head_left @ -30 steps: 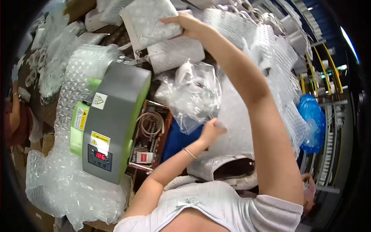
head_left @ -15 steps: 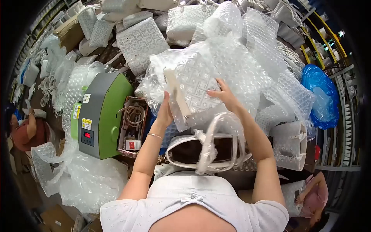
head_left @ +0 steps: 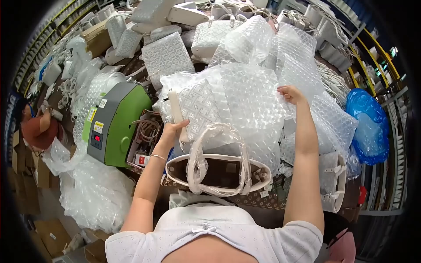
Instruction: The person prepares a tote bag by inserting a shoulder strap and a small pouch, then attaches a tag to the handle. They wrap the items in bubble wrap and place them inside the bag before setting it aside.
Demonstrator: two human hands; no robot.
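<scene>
A white pouch with a raised geometric pattern and a cream edge strip lies on a sheet of bubble wrap. My left hand grips the pouch at its lower left, thumb over the cream strip. Out to the right, my right hand is closed in a pinch on the edge of the bubble wrap. Close to my body stands an open white handbag with a dark brown inside; clear plastic covers its upright handles.
A green and grey machine with a red display stands at left, beside a box of small items. Patterned white bags are heaped behind. At right sit a blue plastic bundle and another white bag. A person works far left.
My right hand has left the pouch and moved right to the bubble wrap's edge. The pouch now lies further left, and my left hand has come onto its cream strip.
</scene>
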